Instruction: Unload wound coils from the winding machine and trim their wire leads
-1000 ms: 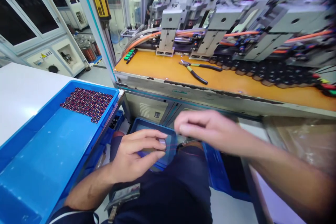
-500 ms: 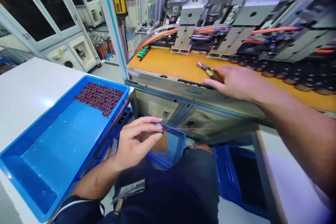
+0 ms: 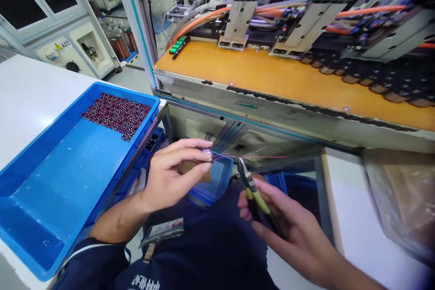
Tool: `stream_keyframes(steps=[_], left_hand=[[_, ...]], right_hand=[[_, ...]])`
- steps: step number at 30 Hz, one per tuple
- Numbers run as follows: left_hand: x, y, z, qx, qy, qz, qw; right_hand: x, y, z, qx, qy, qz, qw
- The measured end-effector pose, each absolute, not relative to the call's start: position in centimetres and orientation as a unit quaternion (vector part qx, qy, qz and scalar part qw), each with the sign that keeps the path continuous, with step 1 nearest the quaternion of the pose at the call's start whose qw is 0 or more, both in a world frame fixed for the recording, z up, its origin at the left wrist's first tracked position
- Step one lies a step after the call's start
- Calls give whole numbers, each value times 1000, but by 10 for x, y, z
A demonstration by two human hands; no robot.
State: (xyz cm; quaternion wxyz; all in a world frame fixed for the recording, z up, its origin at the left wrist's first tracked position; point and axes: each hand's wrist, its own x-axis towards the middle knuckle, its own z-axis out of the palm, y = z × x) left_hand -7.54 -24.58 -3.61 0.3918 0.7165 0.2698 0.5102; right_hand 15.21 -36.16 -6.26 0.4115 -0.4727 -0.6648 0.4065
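My left hand point(image 3: 170, 179) pinches a small silvery part point(image 3: 206, 153) between thumb and fingertips. Thin reddish wires point(image 3: 265, 157) trail from it to the right. Over my lap, my right hand point(image 3: 288, 224) grips a pair of cutting pliers point(image 3: 249, 183) by its green and black handles. The pliers' jaws point up and sit close to the wires; whether they touch them I cannot tell. On the left, a blue tray point(image 3: 71, 176) has many small dark red and black pieces point(image 3: 117, 114) packed at its far end.
An orange machine ledge point(image 3: 210, 63) runs across the front, with black and green markers point(image 3: 180, 47) at its left end. Metal fixtures point(image 3: 238, 25) and orange hoses stand above it. A blue bin point(image 3: 219, 174) sits below my hands. A plastic-wrapped bundle point(image 3: 401, 195) lies at right.
My right hand has taken the pliers off the orange ledge and brought them down and toward me, near the wires. My left hand still holds the small part. The view has tilted downward.
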Motion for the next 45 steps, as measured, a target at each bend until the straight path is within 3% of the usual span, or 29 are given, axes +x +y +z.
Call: stream_keyframes(steps=[4, 12, 27, 45], left_hand=[[-74, -247, -36, 721, 262, 507, 392], [-76, -251, -34, 725, 262, 501, 394], [-75, -252, -36, 727, 255, 495, 401], [-74, -248, -54, 717, 136, 555, 399]], right_hand=[[144, -366, -62, -430, -636, 488, 414], [137, -354, -59, -381, -620, 531, 435], [130, -353, -52, -391, -610, 505, 469], [148, -367, -38, -427, -579, 574, 391]])
